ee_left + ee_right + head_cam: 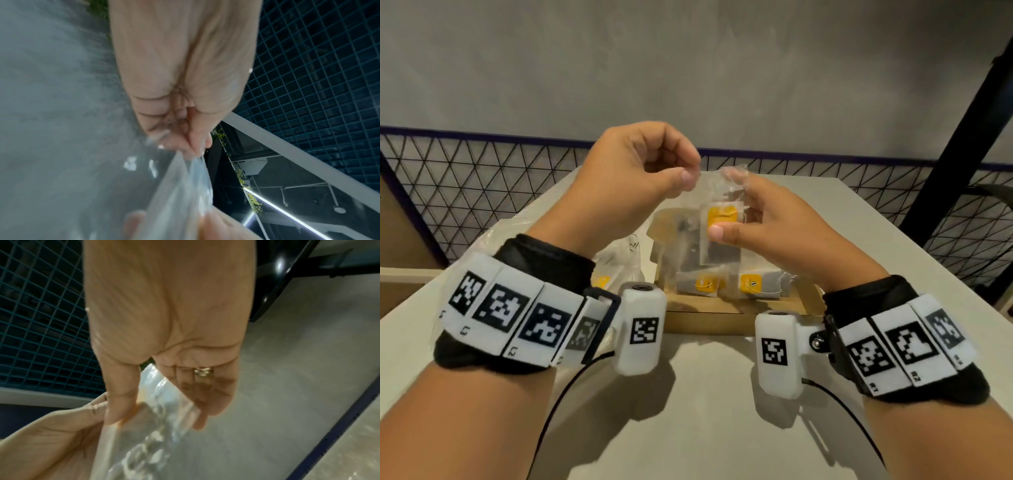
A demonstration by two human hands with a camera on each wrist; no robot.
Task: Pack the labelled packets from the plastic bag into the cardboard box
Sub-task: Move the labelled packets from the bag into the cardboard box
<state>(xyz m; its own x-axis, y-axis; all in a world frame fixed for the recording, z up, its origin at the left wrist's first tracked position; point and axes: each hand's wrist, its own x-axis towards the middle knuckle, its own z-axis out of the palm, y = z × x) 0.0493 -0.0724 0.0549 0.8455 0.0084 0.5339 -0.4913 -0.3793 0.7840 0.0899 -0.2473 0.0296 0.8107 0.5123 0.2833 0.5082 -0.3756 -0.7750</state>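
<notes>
Above the table my left hand [690,173] pinches the top edge of a clear plastic bag [710,186]. My right hand [729,207] pinches a grey packet with a yellow label [722,219] at the bag, thumb on the label. Whether its fingers are inside the plastic I cannot tell. Below them stands a shallow cardboard box [722,310] holding labelled packets [705,284]. In the left wrist view the fingertips [191,144] grip the plastic bag [180,186]. The right wrist view shows the bag [160,402] between thumb and fingers.
A second crumpled clear bag [619,260] with a yellow-labelled packet [601,281] lies left of the box. The pale table [705,394] is bordered at the back by a wire mesh fence [482,192]. A black post [962,137] rises at the right.
</notes>
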